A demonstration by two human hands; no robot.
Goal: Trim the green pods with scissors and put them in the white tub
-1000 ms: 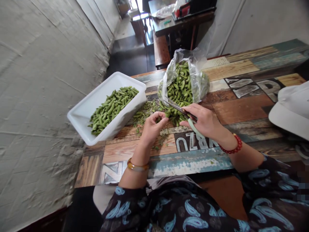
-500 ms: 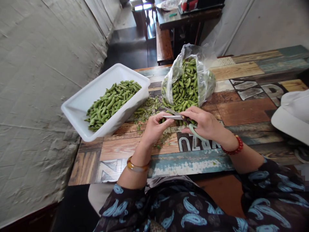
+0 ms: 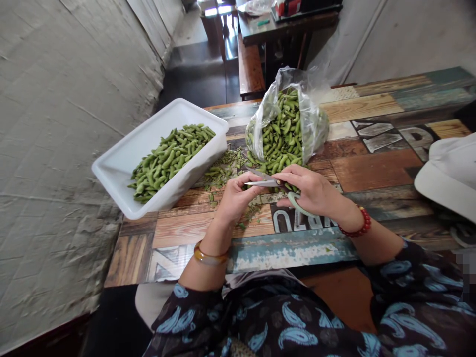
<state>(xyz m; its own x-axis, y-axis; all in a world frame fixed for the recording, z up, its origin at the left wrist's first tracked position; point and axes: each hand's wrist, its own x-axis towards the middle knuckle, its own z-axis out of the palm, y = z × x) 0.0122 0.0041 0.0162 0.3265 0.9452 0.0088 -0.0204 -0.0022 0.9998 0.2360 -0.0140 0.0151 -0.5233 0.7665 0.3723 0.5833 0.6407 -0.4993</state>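
Observation:
My right hand (image 3: 316, 191) is closed on scissors (image 3: 269, 182) with pale green handles, their blades pointing left. The fingers of my left hand (image 3: 236, 198) are pinched together at the blades; what they hold is too small and covered to make out. Beyond my hands a clear plastic bag (image 3: 310, 111) lies open toward me, full of green pods (image 3: 284, 131). A white tub (image 3: 107, 173) on the left holds a heap of green pods (image 3: 171, 161). Small green trimmings (image 3: 223, 171) are scattered on the table between tub and bag.
The patchwork-patterned table (image 3: 372, 168) runs off to the right. A person's white cap (image 3: 448, 173) shows at the right edge. A rough wall (image 3: 55, 148) stands close on the left. Behind are a dark table (image 3: 256, 32) and a wooden bench (image 3: 251, 69).
The scissor blades have closed somewhat and sit slightly further left. The whole view has shifted a little. Both hands keep nearly the same pose.

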